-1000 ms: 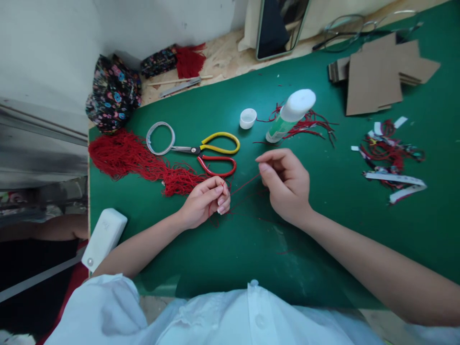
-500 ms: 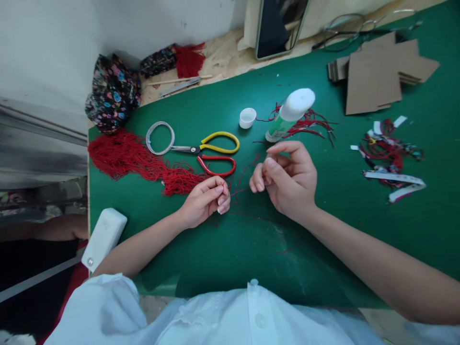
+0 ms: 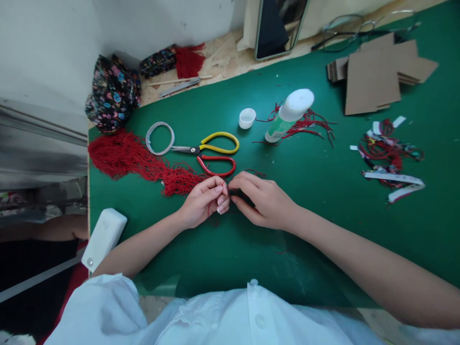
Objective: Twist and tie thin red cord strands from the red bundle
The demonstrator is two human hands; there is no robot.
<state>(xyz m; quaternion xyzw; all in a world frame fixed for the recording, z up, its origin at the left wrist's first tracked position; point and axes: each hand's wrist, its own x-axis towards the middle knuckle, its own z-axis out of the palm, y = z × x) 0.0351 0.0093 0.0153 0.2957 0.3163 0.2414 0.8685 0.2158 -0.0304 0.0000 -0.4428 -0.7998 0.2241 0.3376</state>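
My left hand (image 3: 201, 202) is closed in a pinch on a thin red thread (image 3: 214, 222), which loops over the fingers and hangs below them. Close against those fingertips is my right hand (image 3: 268, 201), bent inward with thumb and fingers closing at the thread; its grip point is partly hidden. Behind the left hand, a long bundle of red thread (image 3: 179, 179) stretches to the left. Scissors (image 3: 194, 150) with one yellow and one red handle lie just beyond, blades pointing into a roll of tape (image 3: 147, 139).
A white-capped glue bottle (image 3: 282, 125) stands beside a small white cap (image 3: 247, 118) and cut red cords (image 3: 312, 123). Cardboard pieces (image 3: 372, 81) and a heap of braided cords (image 3: 390, 151) are at right. A white power bank (image 3: 105, 238) lies left; a phone (image 3: 280, 28) leans at the back.
My right hand has come down and left, from beside the glue bottle to my left fingertips, and turned palm down. My left hand keeps its place and its pinch.
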